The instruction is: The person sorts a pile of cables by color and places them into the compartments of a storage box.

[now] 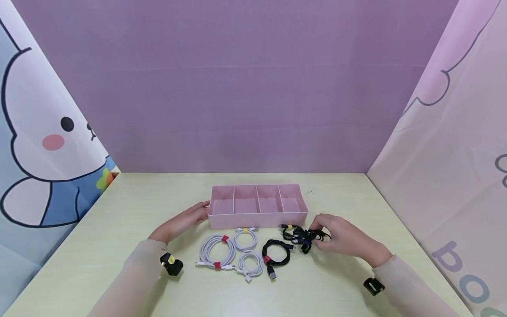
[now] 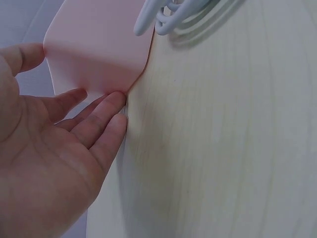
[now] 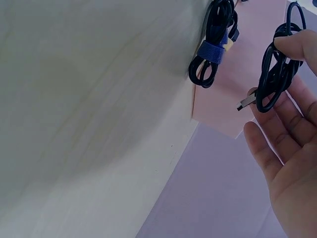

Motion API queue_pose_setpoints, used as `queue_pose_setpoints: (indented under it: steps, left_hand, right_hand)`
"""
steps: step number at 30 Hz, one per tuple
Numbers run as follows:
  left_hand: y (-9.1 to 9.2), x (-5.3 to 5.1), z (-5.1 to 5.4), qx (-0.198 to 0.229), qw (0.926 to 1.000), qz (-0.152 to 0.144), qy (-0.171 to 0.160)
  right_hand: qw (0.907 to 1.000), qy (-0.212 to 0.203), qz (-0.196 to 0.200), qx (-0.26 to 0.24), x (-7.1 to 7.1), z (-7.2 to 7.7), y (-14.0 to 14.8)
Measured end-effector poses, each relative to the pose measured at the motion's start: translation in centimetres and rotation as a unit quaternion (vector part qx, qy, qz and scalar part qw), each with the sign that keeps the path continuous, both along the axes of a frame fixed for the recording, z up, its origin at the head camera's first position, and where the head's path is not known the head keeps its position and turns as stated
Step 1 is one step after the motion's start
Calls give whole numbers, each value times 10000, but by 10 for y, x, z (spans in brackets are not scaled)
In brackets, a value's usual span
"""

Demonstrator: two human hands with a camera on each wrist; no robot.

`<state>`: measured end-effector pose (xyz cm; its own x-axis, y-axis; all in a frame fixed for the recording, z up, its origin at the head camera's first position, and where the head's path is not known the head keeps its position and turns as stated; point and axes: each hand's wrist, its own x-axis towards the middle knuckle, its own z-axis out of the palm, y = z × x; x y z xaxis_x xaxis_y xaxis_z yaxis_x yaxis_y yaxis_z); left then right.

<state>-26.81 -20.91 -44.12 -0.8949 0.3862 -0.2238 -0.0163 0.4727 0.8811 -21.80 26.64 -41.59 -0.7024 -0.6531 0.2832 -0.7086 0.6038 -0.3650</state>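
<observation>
The right grip [image 1: 344, 235] pinches a black cable bundle [image 3: 277, 79] between thumb and fingers, near the tray's front right corner, a metal plug poking out of the bundle. Just beside it is a second black bundle [image 3: 212, 52] with a blue strap. The left grip [image 1: 186, 221] is spread, its fingers fairly straight and touching the left end of the pink four-compartment tray [image 1: 257, 220]. In front of the tray, three white cable coils [image 1: 203, 252] and a black coil [image 1: 288, 253] with a red tie lie on the pale wood-grain tabletop [image 1: 158, 290]. A purple backdrop [image 1: 245, 88] stands behind, with a rabbit-printed panel [image 1: 51, 110] at left and a pale pink, lettered panel [image 1: 455, 176] at right.
</observation>
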Motion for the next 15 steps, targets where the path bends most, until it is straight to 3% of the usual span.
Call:
queue_pose_setpoints:
  steps: [9, 15]
  left_hand:
    - [-2, 0, -2, -10, 10000, 8, 8]
    - [-2, 0, -2, -30, 10000, 5, -14]
  right_hand:
    - [9989, -340, 77, -314, -3, 4, -1]
    - [9987, -332, -53, -387, -5, 9, -2]
